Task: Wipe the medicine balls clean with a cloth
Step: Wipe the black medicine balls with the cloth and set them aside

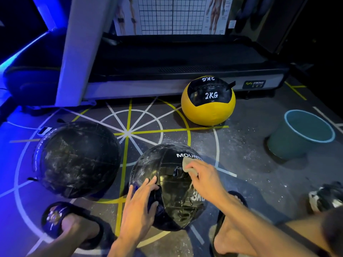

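Head view. Black 3 kg medicine ball [167, 184], the landmark for all positions below, sits on the marked gym floor [241, 164] between the person's two sandalled feet. Left hand [139, 206] lies on its near-left face, fingers spread and straight, pressing to steady it. Right hand [202, 179] rests on its upper right, fingers curled round a small pale cloth [188, 166] pressed against the surface just below the white lettering. The near right panels look glossy and wet; the far left top carries white dust. A larger black ball [78, 158], heavily dusted, lies just left of the landmark. A yellow 2 kg ball [207, 102] stands well beyond it, against a treadmill base [167, 71]. A green bucket [298, 134] stands to the far right.

Risks, as judged: the round, wet ball may roll or spin under the wiping stroke if the flat left palm slips on the slick skin; the small cloth may bunch or slide out of the fingers; a soiled cloth may smear dust instead of lifting it; the loop at the centre seam may snag the cloth.
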### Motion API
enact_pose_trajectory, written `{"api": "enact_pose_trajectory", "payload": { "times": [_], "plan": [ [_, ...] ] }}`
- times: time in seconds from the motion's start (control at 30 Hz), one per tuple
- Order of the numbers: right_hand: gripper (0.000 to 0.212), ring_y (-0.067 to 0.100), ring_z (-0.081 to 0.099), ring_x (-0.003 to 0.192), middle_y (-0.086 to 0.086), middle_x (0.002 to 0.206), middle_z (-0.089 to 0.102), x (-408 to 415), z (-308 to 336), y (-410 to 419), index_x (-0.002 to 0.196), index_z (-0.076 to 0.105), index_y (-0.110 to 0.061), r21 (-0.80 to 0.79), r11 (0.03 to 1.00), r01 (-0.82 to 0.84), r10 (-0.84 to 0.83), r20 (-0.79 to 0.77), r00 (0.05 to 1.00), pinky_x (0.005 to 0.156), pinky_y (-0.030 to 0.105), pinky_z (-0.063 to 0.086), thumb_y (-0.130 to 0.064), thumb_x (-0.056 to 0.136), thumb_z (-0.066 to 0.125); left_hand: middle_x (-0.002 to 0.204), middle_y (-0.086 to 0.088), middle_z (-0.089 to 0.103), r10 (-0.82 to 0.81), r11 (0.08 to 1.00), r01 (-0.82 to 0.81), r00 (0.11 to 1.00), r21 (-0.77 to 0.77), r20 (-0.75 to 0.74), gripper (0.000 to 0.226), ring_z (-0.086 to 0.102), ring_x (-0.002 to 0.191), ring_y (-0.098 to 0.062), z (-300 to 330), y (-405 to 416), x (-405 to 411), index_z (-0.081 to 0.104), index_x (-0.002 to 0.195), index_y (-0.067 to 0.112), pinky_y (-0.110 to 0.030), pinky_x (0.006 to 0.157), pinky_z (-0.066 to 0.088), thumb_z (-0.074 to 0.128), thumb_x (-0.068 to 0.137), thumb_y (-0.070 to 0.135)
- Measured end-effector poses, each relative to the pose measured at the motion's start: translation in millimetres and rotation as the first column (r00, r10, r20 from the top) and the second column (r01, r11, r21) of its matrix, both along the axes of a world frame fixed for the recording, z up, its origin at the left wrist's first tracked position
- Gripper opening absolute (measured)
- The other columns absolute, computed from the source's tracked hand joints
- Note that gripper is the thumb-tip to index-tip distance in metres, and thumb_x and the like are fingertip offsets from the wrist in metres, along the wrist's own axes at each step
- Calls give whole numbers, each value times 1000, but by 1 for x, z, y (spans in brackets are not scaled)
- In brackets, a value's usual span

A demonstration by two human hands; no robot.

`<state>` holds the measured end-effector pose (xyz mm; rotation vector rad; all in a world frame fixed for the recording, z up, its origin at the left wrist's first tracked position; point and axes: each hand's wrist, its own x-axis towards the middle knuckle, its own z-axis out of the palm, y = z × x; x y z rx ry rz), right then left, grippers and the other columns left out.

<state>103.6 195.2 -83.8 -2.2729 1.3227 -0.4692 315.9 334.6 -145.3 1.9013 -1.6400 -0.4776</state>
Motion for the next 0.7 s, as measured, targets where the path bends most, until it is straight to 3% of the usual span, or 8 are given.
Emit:
{"api": "enact_pose_trajectory", "payload": {
  "times": [0.13,0.2,0.27,0.33,0.43,0.57,0.63,0.7],
  "plan": [
    [22,2,62,61,-10,101,74,-17,16,-33,112,72,-30,128,986,107,-105,-27,994,59,21,51,-15,100,59,156,38,29,0,1000,0,1000,2,-7,51,16,150,12,1,1,-3,49,125,46,-39,129,8,74,91,18],
    [26,5,63,70,-2,107,76,-17,13,-38,120,72,-28,59,981,187,-187,-14,982,67,23,52,-15,101,60,157,35,31,2,1000,-2,1000,-2,-15,50,16,150,12,2,-1,-3,48,125,46,-41,129,10,73,92,18],
    [29,11,70,79,1,111,77,-10,3,-23,125,72,-26,58,995,82,-78,-71,994,78,22,55,-16,101,60,157,34,32,5,1000,-5,1000,-2,-23,51,18,149,12,3,-1,-1,49,125,46,-43,129,11,74,91,17],
    [27,5,67,62,-3,93,78,-8,4,-8,122,74,-29,81,997,4,5,-111,994,62,11,48,-18,102,59,156,36,32,2,1000,-2,1000,0,-18,52,19,149,12,2,0,2,50,123,45,-43,129,11,76,89,16],
    [23,0,58,47,-9,83,74,-19,19,-17,110,75,-30,197,975,105,-105,-10,994,45,12,39,-17,102,58,155,37,31,14,1000,-14,1000,3,-14,51,19,149,11,1,2,4,50,124,43,-44,129,12,75,90,16],
    [26,-2,58,58,-4,96,78,-26,29,-6,123,71,-31,64,933,355,-360,93,928,51,9,40,-23,102,59,156,36,31,-7,1000,7,1000,9,-25,48,16,149,12,4,-2,2,50,126,43,-44,129,11,73,92,17],
    [29,7,61,59,-2,82,76,-11,28,20,129,68,-28,38,944,327,-328,196,924,53,10,45,-22,102,59,156,35,31,-12,1000,12,1000,2,-24,49,14,149,14,4,-5,0,51,127,42,-44,129,11,74,91,18],
    [31,8,66,63,-1,82,74,14,21,49,128,67,-30,-19,989,146,-135,279,951,56,17,55,-14,102,58,156,33,33,-9,1000,9,1000,-6,-12,53,13,148,15,2,-6,-1,52,131,39,-44,129,11,74,89,17]
  ]
}}
